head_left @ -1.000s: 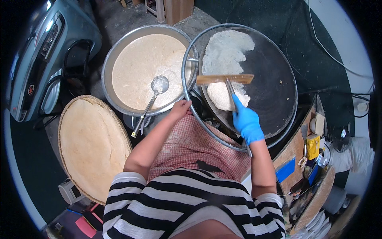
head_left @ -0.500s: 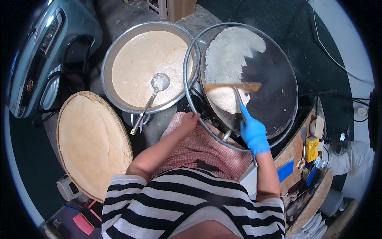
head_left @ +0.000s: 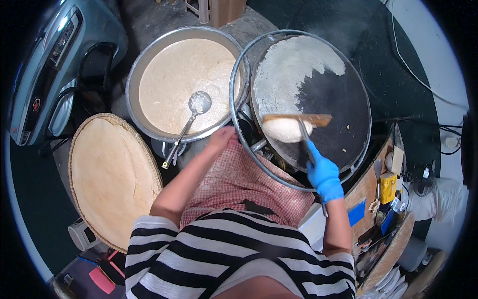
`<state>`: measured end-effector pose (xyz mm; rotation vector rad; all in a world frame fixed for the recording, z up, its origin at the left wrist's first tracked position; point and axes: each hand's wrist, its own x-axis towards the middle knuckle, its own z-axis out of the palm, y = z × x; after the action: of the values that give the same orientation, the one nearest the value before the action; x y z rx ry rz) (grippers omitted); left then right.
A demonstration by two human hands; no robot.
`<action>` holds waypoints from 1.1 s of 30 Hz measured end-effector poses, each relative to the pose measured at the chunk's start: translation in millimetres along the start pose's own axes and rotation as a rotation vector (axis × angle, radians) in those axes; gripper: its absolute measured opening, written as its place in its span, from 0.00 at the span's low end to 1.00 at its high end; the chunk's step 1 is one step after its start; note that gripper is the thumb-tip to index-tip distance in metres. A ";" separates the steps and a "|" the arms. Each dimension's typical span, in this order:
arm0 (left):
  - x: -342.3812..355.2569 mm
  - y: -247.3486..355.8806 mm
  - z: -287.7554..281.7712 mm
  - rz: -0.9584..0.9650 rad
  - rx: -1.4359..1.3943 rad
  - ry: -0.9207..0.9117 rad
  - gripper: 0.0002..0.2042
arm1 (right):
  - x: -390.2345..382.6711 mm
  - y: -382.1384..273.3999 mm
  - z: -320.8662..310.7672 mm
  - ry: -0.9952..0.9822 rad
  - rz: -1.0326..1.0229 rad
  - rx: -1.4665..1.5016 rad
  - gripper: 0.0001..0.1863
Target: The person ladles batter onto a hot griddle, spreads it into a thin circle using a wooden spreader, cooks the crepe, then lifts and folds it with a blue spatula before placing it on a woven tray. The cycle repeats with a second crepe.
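My gloved right hand [head_left: 325, 177] is closed round the metal handle of a wooden scraper [head_left: 318, 119]. Its wooden blade lies across the dark round griddle [head_left: 343, 99], against a thick lump of pale batter [head_left: 285, 130] on the near left. Beyond the blade, a thin pale layer of batter [head_left: 284, 70] coats the far left part of the plate. At the griddle's left, my bare left hand [head_left: 224, 137] is closed with its fingertips at the metal ring [head_left: 233, 94] round the griddle; its fingers are partly hidden.
A big metal pot [head_left: 131, 89] of batter stands to the left, with a ladle [head_left: 185, 128] resting in it over the rim. Nearer left is a round tray [head_left: 72, 184] bearing pale flatbread. Tools and a yellow box [head_left: 388, 188] crowd a wooden board at the right.
The ring and griddle have turned, the near spoke shifting left. My left hand has moved up and left with the ring. The scraper and batter lump sit slightly nearer; the thin layer has shifted right.
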<state>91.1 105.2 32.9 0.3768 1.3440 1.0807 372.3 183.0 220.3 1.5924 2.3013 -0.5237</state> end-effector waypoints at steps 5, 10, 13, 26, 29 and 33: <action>-37.6 -53.6 53.5 -0.135 -0.087 -0.057 0.16 | 25.4 -1.6 -9.5 0.086 0.026 0.138 0.31; -17.1 -56.9 61.8 0.021 0.151 0.107 0.15 | 38.8 -29.9 10.8 0.106 -0.097 0.004 0.32; -0.7 -43.7 42.0 -0.022 0.130 0.103 0.14 | 4.0 -7.7 2.1 -0.007 -0.044 -0.033 0.33; 5.9 -0.9 -6.4 -0.054 0.003 0.003 0.18 | 7.5 -12.3 -1.7 0.008 -0.021 -0.048 0.32; -20.4 -32.5 13.8 -0.086 -0.047 -0.005 0.17 | 4.0 0.3 -14.1 0.020 0.020 -0.003 0.32; -23.2 -65.6 60.1 -0.034 0.043 0.036 0.15 | 47.2 -24.9 -5.6 0.155 -0.077 0.061 0.30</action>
<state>175.2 75.0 11.7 0.3665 1.4023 1.0357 332.6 216.7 207.9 1.6305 2.4918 -0.5101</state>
